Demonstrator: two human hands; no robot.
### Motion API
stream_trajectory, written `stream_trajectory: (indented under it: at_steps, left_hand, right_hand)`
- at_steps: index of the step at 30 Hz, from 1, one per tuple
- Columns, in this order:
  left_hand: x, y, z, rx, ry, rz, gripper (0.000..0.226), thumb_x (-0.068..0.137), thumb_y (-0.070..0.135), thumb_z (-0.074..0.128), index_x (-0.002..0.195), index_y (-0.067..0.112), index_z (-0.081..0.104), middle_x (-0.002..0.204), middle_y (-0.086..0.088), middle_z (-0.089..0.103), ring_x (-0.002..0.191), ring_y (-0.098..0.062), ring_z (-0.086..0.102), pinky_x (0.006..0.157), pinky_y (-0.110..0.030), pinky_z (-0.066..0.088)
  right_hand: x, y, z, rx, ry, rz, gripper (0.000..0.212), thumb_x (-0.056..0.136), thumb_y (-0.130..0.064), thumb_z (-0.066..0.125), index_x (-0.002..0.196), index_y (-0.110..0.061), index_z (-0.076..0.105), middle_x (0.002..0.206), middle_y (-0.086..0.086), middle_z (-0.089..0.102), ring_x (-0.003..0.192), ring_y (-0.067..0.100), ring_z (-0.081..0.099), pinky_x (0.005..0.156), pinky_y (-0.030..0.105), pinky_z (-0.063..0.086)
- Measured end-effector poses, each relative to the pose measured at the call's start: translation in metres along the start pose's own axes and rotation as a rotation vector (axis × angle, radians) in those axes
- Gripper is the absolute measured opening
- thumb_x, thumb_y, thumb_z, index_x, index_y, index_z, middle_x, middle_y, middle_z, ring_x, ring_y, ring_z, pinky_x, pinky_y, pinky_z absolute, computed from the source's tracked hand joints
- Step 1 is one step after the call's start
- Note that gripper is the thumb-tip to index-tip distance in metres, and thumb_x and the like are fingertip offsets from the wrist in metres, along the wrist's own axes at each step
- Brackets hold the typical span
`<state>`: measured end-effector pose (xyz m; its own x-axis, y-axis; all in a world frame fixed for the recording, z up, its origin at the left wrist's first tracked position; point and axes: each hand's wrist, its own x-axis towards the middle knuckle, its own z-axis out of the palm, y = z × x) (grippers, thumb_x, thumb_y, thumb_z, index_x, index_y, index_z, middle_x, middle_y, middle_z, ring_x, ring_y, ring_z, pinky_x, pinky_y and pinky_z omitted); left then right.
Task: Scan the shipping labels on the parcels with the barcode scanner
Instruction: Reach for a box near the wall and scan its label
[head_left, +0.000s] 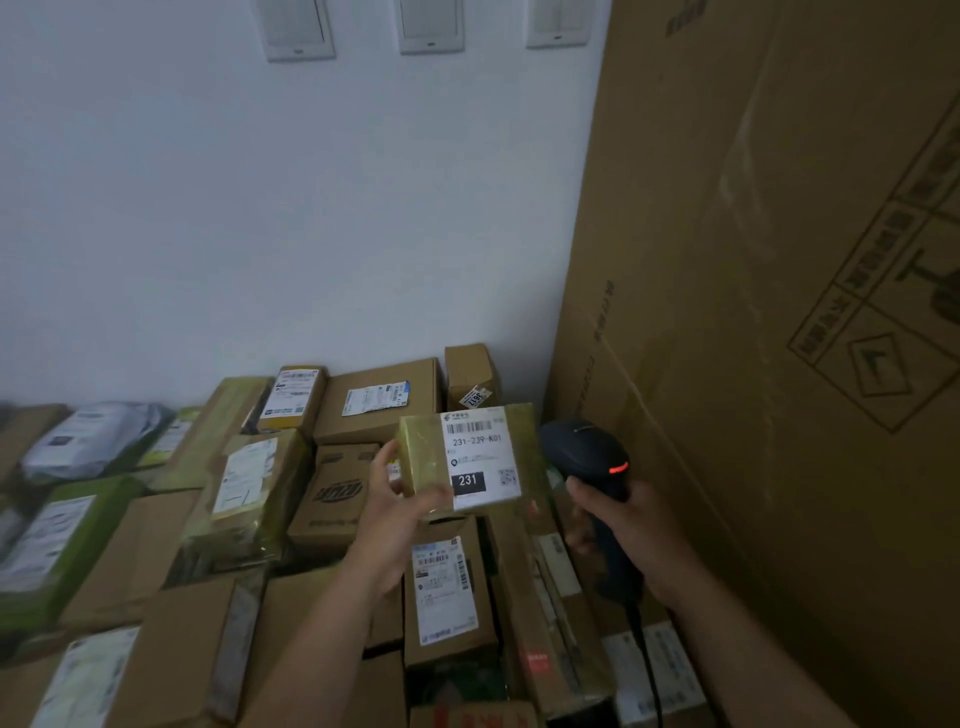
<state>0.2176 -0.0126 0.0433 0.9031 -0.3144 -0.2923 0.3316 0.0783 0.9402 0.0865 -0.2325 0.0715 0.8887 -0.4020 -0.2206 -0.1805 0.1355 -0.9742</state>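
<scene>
Here, mid-task: our left hand (400, 499) grips parcel (423, 449), label (480, 457) facing us, above pile (156, 545). Our right hand (618, 514) clasps scanner (587, 452), just right of label, red light on. We judge many parcels left to scan.

Black scanner (584, 452), red light; white label (480, 457)

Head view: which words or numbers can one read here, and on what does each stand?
"231-239-K01": white label of the parcel held by the left hand.
"231": black patch on the same label.
Labels on the other parcels and print on the big carton: too blurred to read.
</scene>
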Motion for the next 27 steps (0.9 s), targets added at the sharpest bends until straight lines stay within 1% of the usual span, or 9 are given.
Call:
stream_trajectory:
  at_steps: [3,4,7,11,16,19,23,26,27]
  left_hand:
    - [0.002,-0.001,-0.001,0.126,0.128,0.142,0.1,0.068,-0.002,0.082,0.138,0.048,0.032,0.121,0.019,0.05,0.112,-0.011,0.053,0.082,-0.036,0.054]
    - [0.002,-0.001,-0.002,0.174,0.166,0.179,0.101,0.067,-0.002,0.083,0.14,0.046,0.031,0.126,0.015,0.049,0.116,-0.013,0.051,0.083,-0.037,0.054]
    - [0.004,-0.003,-0.007,0.245,0.239,0.221,0.11,0.066,-0.004,0.084,0.149,0.039,0.026,0.144,-0.003,0.041,0.132,-0.026,0.044,0.1,-0.055,0.049]
    - [0.004,-0.004,-0.009,0.313,0.275,0.248,0.111,0.065,-0.003,0.085,0.15,0.038,0.026,0.146,-0.005,0.038,0.134,-0.027,0.04,0.103,-0.059,0.045]
    - [0.004,-0.008,-0.008,0.363,0.287,0.271,0.112,0.064,0.001,0.087,0.151,0.036,0.025,0.144,-0.003,0.037,0.133,-0.024,0.039,0.106,-0.056,0.043]
    - [0.004,-0.01,-0.005,0.372,0.288,0.27,0.113,0.065,0.003,0.087,0.152,0.037,0.023,0.146,-0.002,0.035,0.134,-0.022,0.037,0.106,-0.053,0.043]
    - [0.009,-0.011,-0.004,0.365,0.271,0.279,0.108,0.066,0.003,0.087,0.148,0.037,0.026,0.145,-0.002,0.038,0.132,-0.022,0.04,0.102,-0.05,0.047]
    - [0.021,-0.009,0.001,0.386,0.237,0.273,0.098,0.069,0.007,0.086,0.144,0.036,0.03,0.143,-0.003,0.042,0.13,-0.024,0.045,0.089,-0.035,0.052]
    - [0.027,-0.006,0.003,0.409,0.23,0.267,0.095,0.071,0.01,0.086,0.144,0.035,0.032,0.143,-0.004,0.042,0.129,-0.024,0.046,0.088,-0.034,0.052]
  right_hand:
    - [0.001,-0.004,-0.005,-0.052,-0.063,0.014,0.041,0.068,-0.045,0.076,0.064,-0.007,0.061,0.048,0.007,0.057,0.037,0.018,0.055,0.04,0.023,0.043]
    - [0.002,-0.005,-0.007,-0.069,-0.082,0.016,0.041,0.071,-0.045,0.076,0.061,-0.007,0.061,0.047,0.007,0.057,0.036,0.018,0.053,0.039,0.023,0.042]
    - [0.002,-0.008,-0.01,-0.096,-0.128,0.021,0.04,0.08,-0.039,0.073,0.056,-0.008,0.062,0.045,0.009,0.056,0.033,0.018,0.05,0.038,0.022,0.04]
    - [0.001,-0.011,-0.012,-0.064,-0.17,0.028,0.031,0.083,-0.034,0.074,0.068,-0.009,0.064,0.056,0.01,0.061,0.036,0.019,0.052,0.038,0.024,0.041]
    - [0.0,-0.012,-0.009,-0.045,-0.204,0.056,0.031,0.067,-0.047,0.077,0.064,-0.017,0.068,0.06,0.013,0.062,0.038,0.02,0.054,0.038,0.024,0.041]
    - [0.003,-0.01,-0.01,-0.05,-0.193,0.053,0.036,0.07,-0.046,0.083,0.069,-0.015,0.066,0.061,0.013,0.062,0.039,0.021,0.055,0.038,0.025,0.042]
    - [0.006,-0.009,-0.011,-0.058,-0.194,0.063,0.025,0.073,-0.046,0.076,0.06,-0.025,0.072,0.059,0.01,0.061,0.038,0.019,0.054,0.038,0.024,0.041]
    - [0.012,-0.007,-0.015,-0.09,-0.106,0.073,0.04,0.074,-0.046,0.08,0.055,-0.014,0.066,0.05,0.008,0.058,0.034,0.018,0.052,0.037,0.022,0.04]
    - [0.014,-0.006,-0.017,-0.09,-0.064,0.077,0.042,0.076,-0.044,0.078,0.057,-0.01,0.063,0.047,0.007,0.057,0.034,0.018,0.052,0.037,0.022,0.04]
